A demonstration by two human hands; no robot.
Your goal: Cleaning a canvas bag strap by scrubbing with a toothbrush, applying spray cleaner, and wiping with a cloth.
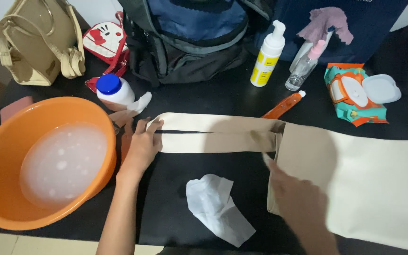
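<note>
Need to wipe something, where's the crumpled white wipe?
In the head view, the white wipe lies low centre on the black table, below the bag straps.

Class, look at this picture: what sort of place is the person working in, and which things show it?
Probably a home table used for cleaning bags: an orange basin of soapy water, a foam pump bottle, a pack of wet wipes, and a cream tote bag laid flat.

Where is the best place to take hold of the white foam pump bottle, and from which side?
Probably around the middle of the white pump bottle, coming from the front. It stands upright, its straight round body suits a wrap grip, and the table before it is open. A dark backpack stands close on its left.
</note>
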